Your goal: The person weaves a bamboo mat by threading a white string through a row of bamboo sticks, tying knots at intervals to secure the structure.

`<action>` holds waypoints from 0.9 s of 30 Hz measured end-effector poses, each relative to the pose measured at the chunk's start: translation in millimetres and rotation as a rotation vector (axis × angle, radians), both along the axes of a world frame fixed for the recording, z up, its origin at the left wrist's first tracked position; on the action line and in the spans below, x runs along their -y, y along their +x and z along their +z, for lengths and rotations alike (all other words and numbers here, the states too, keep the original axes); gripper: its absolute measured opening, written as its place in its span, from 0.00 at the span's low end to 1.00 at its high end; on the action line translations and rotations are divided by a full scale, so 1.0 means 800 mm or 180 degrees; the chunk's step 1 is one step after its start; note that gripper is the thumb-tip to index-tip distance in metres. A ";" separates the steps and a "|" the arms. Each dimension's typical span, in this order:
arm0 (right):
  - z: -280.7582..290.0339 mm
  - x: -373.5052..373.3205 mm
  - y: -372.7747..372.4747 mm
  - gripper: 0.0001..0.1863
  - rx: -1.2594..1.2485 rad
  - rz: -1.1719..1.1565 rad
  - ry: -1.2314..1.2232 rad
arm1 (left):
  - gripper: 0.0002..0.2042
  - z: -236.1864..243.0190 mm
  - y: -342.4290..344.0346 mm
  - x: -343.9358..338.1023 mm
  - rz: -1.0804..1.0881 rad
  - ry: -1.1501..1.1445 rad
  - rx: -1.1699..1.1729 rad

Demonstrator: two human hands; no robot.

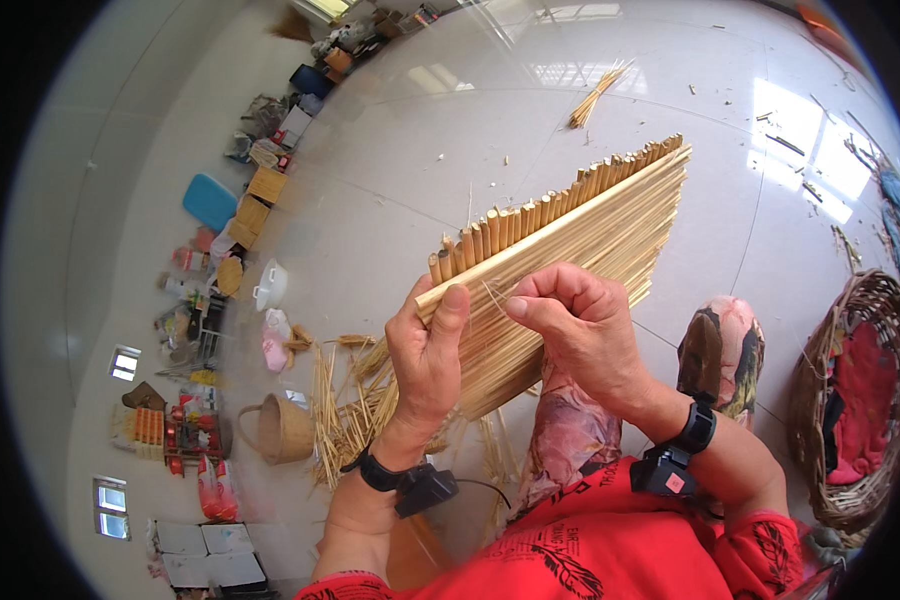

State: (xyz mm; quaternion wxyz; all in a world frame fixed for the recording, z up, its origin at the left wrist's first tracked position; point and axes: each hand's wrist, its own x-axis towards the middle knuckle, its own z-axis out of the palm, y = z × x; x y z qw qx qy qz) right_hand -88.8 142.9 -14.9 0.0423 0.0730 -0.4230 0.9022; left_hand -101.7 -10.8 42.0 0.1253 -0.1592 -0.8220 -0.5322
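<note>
A panel of straw-coloured stalks, laid side by side, slants across in front of me above my knees. One long pale stick crosses it, and cut stalk ends stand out beyond this stick in a row. My left hand is closed round the near left corner, its thumb on top of the cross stick. Over the panel, my right hand pinches a thin pale string between thumb and forefinger. The string runs to the panel beside the cross stick; its far end is hidden.
Loose stalks lie on the floor at left, near a small handled basket. A tied straw bundle lies farther off. At right stands a wicker basket with red cloth. Household goods line the left wall.
</note>
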 end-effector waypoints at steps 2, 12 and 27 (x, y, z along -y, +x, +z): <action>-0.006 0.005 -0.005 0.06 -0.0261 -0.0352 0.0428 | 0.22 -0.002 -0.003 0.001 0.0012 0.0004 0.0056; -0.018 0.001 -0.006 0.06 -0.0033 -0.0072 0.0400 | 0.19 -0.011 -0.005 -0.003 0.0071 0.0085 0.0116; -0.018 0.007 -0.004 0.10 0.0112 0.0034 0.0347 | 0.20 -0.011 -0.005 -0.004 -0.0038 0.0073 0.0133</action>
